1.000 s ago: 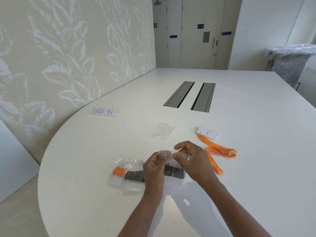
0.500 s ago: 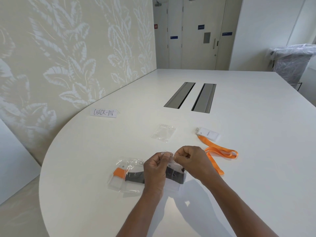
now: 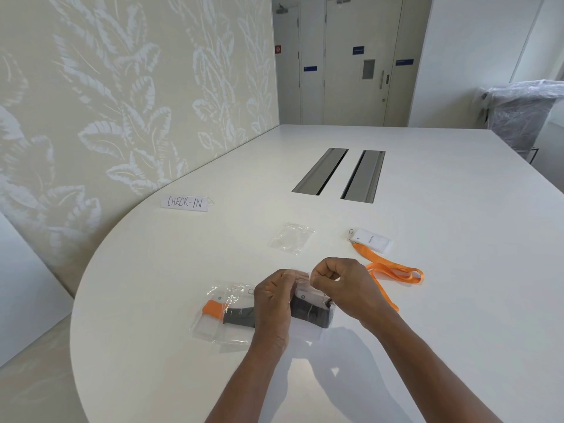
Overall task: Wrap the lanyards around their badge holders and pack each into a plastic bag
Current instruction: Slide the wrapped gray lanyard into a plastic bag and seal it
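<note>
Check-in card [image 3: 185, 203] far left on worktop [image 3: 442, 270], empty bag [image 3: 291, 238] and loose orange lanyard [image 3: 393, 271] beyond, two packed bags [image 3: 225, 315] left, left hand [image 3: 274, 296] and right hand [image 3: 343, 286] each with pinching grip on bag top [image 3: 300, 274], black-wrapped holder [image 3: 311, 312] inside, long axis left-right, partly hidden.

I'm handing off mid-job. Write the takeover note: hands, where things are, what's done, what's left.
Left hand and right hand both pinch the top edge of the bag with the black-wrapped holder, apparently sealing it.
Done: two packed bags lie overlapping at the left.
Left: finish this seal; wrap the orange lanyard round its white badge holder; pack it into the empty bag.
</note>
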Tool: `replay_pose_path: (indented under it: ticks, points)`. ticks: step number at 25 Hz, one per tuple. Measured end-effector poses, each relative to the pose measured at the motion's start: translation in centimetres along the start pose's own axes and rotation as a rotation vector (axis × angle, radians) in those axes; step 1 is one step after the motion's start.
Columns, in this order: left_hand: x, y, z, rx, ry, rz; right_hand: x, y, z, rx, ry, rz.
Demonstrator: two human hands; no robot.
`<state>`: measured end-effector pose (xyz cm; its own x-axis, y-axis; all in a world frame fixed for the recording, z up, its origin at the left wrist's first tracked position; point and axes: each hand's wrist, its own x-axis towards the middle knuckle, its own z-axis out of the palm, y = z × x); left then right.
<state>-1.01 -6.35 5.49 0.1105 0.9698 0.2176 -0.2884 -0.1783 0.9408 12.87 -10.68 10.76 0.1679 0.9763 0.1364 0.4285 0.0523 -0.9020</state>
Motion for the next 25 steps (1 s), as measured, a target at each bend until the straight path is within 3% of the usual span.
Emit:
replay_pose_path:
  ticks: [3,8,18,25]
  points:
    - [-0.1,0.1,0.1,0.099,0.049,0.017,-0.1,-0.1,0.4,0.011,0.015,-0.017]
    - [-0.1,0.5,-0.9,0.256,-0.129,0.064,0.4,0.1,-0.5,0.016,0.019,0.004]
    - [0.6,0.7,-0.7,0.191,0.106,-0.003,0.3,0.5,-0.8,0.172,0.020,0.069]
    - [1.1,1.0,-0.9,0.248,-0.013,-0.029,0.9,0.9,-0.8,0.052,0.059,0.041]
